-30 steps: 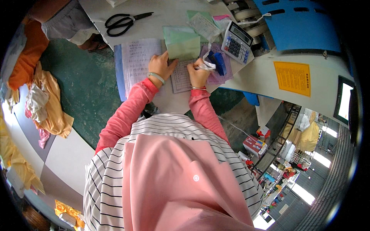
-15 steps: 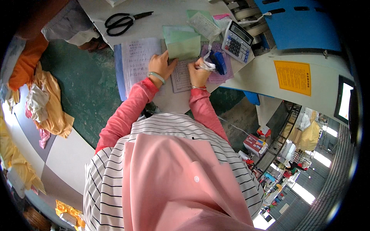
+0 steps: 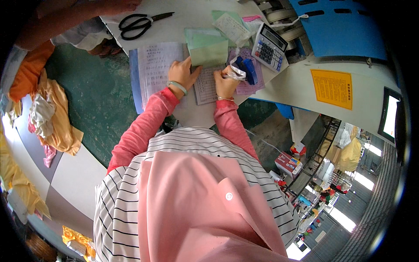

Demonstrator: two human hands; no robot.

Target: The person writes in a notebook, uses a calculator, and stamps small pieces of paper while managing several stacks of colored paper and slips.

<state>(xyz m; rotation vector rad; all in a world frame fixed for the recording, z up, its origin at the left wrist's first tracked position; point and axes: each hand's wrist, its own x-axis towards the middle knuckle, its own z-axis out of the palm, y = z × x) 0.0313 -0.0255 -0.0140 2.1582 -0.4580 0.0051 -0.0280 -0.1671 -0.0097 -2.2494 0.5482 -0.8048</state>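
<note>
My left hand (image 3: 183, 77) lies with thumb and index finger apart at the inner edge of a handwritten sheet in a clear sleeve (image 3: 158, 65). Its fingertips touch a printed form pad (image 3: 206, 89), whose green cover sheets (image 3: 207, 47) are folded back. Over the pad's right side, my right hand (image 3: 224, 85) is closed in a writing grip on a pen, mostly hidden by the fingers. A crumpled white strip (image 3: 238, 72) hangs beside that hand, against a dark blue object (image 3: 250, 71) on pink-purple paper (image 3: 258, 83).
Black-handled scissors (image 3: 139, 26) lie at the far left of the table, near another person's arm (image 3: 74, 19). A calculator (image 3: 269, 47) stands at the right by a green slip (image 3: 231, 26). Blue machine panels (image 3: 340, 30) rise beyond; orange cloth (image 3: 61, 118) hangs at left.
At the upper left, the other person's arm has reached further over the table's far edge. My right hand has shifted very slightly; the left hand stays put.
</note>
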